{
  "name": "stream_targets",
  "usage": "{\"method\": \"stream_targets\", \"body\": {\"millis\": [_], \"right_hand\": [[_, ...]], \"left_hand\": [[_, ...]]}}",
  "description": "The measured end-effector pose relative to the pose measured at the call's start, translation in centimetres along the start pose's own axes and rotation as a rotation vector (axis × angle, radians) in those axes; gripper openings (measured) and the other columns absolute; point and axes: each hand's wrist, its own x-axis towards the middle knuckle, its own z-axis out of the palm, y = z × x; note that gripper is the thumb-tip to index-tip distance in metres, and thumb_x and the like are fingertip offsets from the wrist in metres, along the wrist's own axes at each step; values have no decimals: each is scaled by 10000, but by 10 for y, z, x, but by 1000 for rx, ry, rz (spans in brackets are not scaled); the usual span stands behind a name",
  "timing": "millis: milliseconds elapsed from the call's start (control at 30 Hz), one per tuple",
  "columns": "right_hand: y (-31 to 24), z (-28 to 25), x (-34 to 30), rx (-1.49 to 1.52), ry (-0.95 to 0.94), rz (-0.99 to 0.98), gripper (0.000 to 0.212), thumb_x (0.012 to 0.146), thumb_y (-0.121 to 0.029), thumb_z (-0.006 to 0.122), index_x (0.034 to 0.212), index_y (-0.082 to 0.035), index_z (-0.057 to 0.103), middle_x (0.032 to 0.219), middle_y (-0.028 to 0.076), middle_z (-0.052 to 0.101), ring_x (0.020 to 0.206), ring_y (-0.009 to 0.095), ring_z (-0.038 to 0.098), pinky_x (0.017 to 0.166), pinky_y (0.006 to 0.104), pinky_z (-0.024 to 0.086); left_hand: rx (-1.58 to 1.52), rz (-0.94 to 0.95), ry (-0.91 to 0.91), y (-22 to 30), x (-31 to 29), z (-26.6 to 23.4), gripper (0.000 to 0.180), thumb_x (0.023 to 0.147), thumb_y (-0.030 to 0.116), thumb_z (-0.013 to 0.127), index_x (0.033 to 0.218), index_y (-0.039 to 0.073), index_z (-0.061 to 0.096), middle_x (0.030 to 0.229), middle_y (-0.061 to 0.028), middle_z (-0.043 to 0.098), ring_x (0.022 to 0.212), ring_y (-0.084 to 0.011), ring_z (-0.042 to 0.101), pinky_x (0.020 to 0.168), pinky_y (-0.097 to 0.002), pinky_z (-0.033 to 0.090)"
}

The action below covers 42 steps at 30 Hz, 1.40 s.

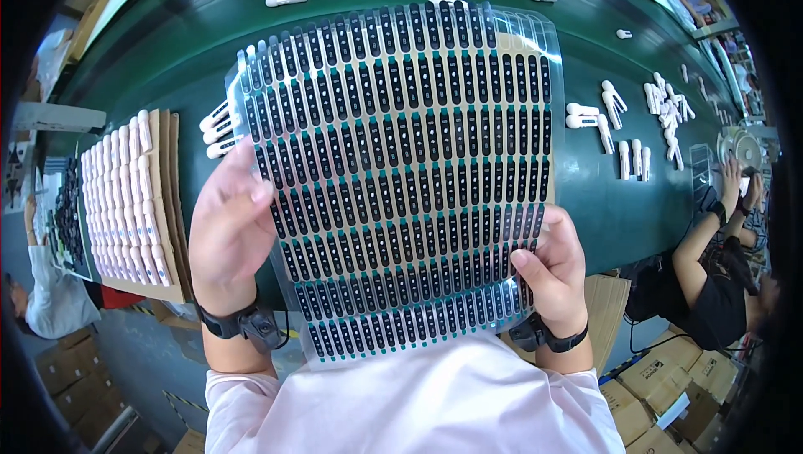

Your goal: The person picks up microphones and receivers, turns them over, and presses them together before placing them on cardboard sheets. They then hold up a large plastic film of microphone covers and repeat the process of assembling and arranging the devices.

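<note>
Carefully, I held the clear sheet of small black strips up over the green worktop, left hand fingers spread behind its left edge, right hand pinching the near right corner, judging it best kept flat and unbent.

The green desk carries white plastic pieces scattered at 2 o'clock. At 9 o'clock a cardboard tray holds rows of white pieces. Two single pieces lie at 12 o'clock.
</note>
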Motion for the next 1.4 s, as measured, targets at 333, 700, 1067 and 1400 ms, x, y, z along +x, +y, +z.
{"method": "stream_targets", "body": {"millis": [333, 700, 1067, 1400], "right_hand": [[-5, 5, -1, -37, 24, -1, 372, 902, 57, 491, 1246, 29, 352, 1129, 142, 590, 1011, 170, 597, 888, 298, 472], [-9, 9, -4, -24, 55, 33, 372, 908, 45, 491, 1250, 23, 346, 1120, 142, 596, 1005, 168, 600, 871, 294, 484], [-10, 10, -5, -22, 66, 51, 369, 904, 58, 477, 1246, 23, 343, 1123, 153, 599, 1008, 180, 606, 874, 299, 484], [-5, 6, -7, -37, 62, 27, 366, 892, 72, 473, 1235, 25, 354, 1113, 150, 601, 999, 177, 606, 879, 302, 477]], "left_hand": [[196, -63, 58, 3, -8, 5, 595, 836, -90, 513, 1374, -36, 263, 1090, -205, 633, 919, -268, 668, 762, -299, 535], [200, -94, 85, 2, -8, -1, 572, 856, -64, 495, 1371, -30, 247, 1033, -213, 650, 832, -286, 686, 671, -291, 552], [254, -76, 44, 4, -10, -5, 552, 867, -31, 510, 1357, -27, 257, 1030, -204, 654, 821, -265, 688, 612, -232, 519], [219, -51, 15, 0, -10, -3, 536, 874, -15, 516, 1347, -19, 262, 1006, -184, 663, 820, -236, 688, 566, -211, 488]]}}
